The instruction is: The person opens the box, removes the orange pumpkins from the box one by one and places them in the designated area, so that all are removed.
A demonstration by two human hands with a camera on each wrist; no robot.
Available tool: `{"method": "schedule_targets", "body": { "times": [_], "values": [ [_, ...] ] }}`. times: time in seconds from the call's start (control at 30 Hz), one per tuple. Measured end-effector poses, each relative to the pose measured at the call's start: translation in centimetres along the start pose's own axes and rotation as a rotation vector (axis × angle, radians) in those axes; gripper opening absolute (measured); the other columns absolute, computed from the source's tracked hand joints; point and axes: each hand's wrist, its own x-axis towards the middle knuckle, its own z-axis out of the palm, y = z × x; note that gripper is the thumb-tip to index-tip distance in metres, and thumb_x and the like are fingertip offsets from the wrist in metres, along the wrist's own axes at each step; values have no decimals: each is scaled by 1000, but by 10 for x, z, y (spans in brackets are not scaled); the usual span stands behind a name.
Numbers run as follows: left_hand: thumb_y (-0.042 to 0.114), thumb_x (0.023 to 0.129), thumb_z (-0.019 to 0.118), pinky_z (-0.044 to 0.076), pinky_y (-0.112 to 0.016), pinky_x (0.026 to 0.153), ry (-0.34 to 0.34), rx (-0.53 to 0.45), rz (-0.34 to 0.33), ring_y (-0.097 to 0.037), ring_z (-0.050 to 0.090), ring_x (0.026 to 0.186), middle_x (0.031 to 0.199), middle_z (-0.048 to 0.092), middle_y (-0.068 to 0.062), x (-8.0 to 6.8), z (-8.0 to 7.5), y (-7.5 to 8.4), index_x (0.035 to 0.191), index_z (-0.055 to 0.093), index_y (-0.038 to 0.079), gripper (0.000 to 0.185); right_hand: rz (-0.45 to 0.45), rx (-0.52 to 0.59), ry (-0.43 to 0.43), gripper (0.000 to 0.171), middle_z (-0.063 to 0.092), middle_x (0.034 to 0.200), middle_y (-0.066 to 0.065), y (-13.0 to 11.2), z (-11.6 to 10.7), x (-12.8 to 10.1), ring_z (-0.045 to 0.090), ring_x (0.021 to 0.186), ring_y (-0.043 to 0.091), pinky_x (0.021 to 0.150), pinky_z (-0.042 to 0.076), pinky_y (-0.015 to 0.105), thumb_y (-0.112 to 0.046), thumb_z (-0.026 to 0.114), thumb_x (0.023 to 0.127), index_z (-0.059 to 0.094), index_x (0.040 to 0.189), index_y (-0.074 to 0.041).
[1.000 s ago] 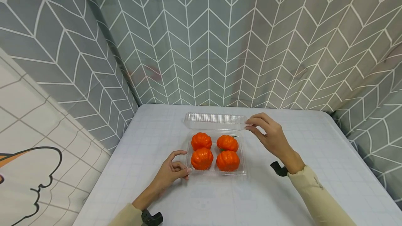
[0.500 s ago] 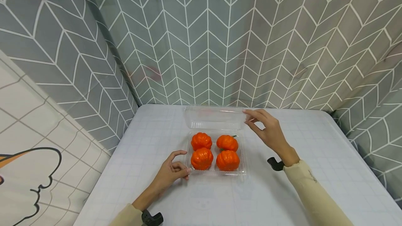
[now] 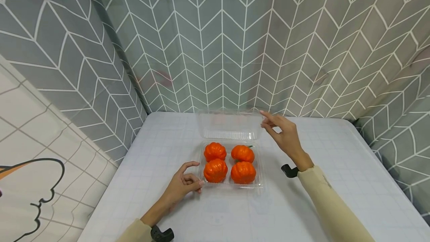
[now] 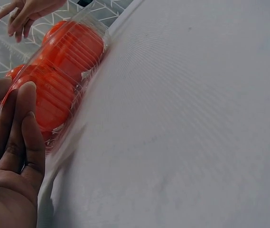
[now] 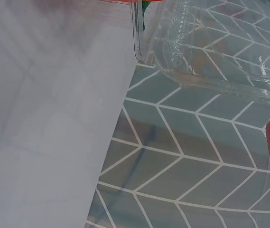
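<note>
A clear plastic clamshell container (image 3: pixel 248 186) sits on the table with several small, shiny orange pumpkins (image 3: pixel 215 170) in its base, some with green stems. Its hinged lid (image 3: pixel 231 124) stands raised at the back, tilted up from the base. My left hand (image 3: pixel 181 184) holds the base at its left side, the thumb by the front left corner and the other fingers against the side wall. My right hand (image 3: pixel 283 132) is at the lid's right edge. Its index finger reaches straight to the upper corner, and the other fingers are loosely bent beside the edge.
The white table (image 3: pixel 285 212) has its back edge close to a grey curtain (image 3: pixel 235 47) with white chevron lines. At the left hangs a white gridded cloth (image 3: pixel 33 122) with a cartoon print. Black wrist mounts sit on both wrists.
The lid has swung up and back from a lower angle. My right hand has moved up and slightly left with it, its pinch loosening. The left hand and pumpkins have stayed in place.
</note>
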Motion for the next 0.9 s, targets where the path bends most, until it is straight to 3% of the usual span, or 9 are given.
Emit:
{"method": "schedule_targets", "body": {
  "times": [0.27,0.5,0.73,0.9],
  "values": [
    [13,91,81,61,-38,79,-1,-6,-13,-24,72,75,87,71,-11,-1,-1,-3,151,37,10,74,25,52,51,59,74,93,7,5,8,3,69,80,19,76,55,15,17,76,82,67,136,-5],
    [14,91,81,61,-37,78,-4,-4,0,-23,72,75,87,71,-10,-1,-1,-2,152,36,8,75,78,46,75,56,72,89,17,9,12,7,67,75,29,72,55,19,21,75,80,66,133,3],
    [15,91,81,61,-38,78,2,-2,0,-24,72,75,87,71,-10,0,-2,-2,152,36,9,77,124,13,57,61,73,93,8,22,16,8,69,75,20,69,55,24,9,81,83,65,139,-9],
    [16,91,81,62,-39,78,-2,-6,4,-24,72,75,87,72,-10,0,-1,-2,153,36,9,77,156,24,8,65,72,94,7,29,17,7,72,74,24,70,57,22,4,80,87,60,146,-15]
  ]
}}
